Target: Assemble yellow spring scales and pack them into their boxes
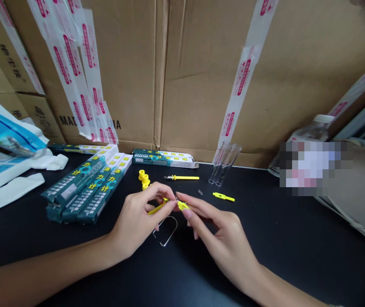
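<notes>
While the left hand (136,218) pinches a yellow rod (156,209) mid-frame, the right hand (223,230) grips a yellow piece (182,206) | likely step: joining them | next needs: steady alignment

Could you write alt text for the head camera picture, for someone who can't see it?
A person's left hand holds a yellow stick and the right hand a small yellow piece, close together above a black table. Nearby are green boxes, clear tubes, a small spring and a bent wire, with taped cardboard behind.
</notes>
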`<state>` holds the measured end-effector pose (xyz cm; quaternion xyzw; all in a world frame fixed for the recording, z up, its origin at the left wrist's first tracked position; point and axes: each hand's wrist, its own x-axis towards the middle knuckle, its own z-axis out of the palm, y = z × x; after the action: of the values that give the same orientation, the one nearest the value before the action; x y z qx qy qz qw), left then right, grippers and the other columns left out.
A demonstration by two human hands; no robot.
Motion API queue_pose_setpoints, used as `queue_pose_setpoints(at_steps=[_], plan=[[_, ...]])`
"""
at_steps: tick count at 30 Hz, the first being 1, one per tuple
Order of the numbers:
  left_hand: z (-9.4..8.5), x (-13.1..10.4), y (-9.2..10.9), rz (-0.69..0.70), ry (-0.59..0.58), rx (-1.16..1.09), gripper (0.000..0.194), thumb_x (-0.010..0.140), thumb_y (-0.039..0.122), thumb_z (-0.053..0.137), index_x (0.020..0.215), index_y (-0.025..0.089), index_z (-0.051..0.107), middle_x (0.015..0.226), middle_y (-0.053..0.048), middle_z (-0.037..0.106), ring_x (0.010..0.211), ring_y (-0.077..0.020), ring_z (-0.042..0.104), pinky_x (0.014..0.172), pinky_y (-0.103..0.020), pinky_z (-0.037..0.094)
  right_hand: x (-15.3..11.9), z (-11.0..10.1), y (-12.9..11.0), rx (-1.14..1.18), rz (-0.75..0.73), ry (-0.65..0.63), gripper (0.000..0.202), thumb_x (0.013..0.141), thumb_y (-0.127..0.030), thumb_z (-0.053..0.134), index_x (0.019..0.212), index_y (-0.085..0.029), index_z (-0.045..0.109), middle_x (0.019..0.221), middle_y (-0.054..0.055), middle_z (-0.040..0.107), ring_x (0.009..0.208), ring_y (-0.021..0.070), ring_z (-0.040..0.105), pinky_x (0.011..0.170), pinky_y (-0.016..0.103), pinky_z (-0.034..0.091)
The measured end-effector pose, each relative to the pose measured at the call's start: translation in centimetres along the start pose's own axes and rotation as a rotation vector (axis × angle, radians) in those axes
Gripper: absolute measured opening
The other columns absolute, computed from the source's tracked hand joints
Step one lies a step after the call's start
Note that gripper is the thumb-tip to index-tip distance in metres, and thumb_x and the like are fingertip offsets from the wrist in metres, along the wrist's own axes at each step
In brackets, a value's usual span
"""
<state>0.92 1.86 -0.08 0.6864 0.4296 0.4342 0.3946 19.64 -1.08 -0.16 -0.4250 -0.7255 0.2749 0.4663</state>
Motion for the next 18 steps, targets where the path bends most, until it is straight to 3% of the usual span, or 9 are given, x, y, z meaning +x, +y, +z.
queue_pose_setpoints(at_steps=[3,10,18], plan=[[0.05,-0.07,-0.07,0.017,0.007,0.035,0.010,0.088,0.031,0.064,0.093,0.022,0.062,0.078,0.004,0.063,0.042,-0.0052,0.054,0.037,-0.015,0.045,0.00,-0.08,0.05,0.008,0.022,-0.004,0.032,0.097,-0.032,0.055,0.123,-0.022,0.070,0.084,0.003,0.075,0.055,0.0128,0.063,0.064,0.026,0.057],[0.22,-0.01,-0.21,0.054,0.023,-0.040,0.012,0.089,0.031,0.066,0.098,0.024,0.064,0.079,0.002,0.070,0.065,-0.0137,0.070,0.044,-0.015,0.052,-0.03,0.05,0.01,0.055,0.010,-0.011,0.031,0.096,-0.030,0.057,0.123,-0.023,0.070,0.078,0.002,0.074,0.056,0.0131,0.064,0.060,0.025,0.057],[0.21,0.09,-0.24,0.041,0.036,-0.098,0.013,0.087,0.030,0.069,0.099,0.025,0.066,0.080,0.003,0.074,0.070,-0.0137,0.073,0.046,-0.013,0.053,-0.04,0.11,0.04,0.063,-0.005,-0.005,0.031,0.096,-0.027,0.058,0.123,-0.022,0.070,0.083,0.003,0.077,0.067,0.0156,0.069,0.057,0.024,0.057]])
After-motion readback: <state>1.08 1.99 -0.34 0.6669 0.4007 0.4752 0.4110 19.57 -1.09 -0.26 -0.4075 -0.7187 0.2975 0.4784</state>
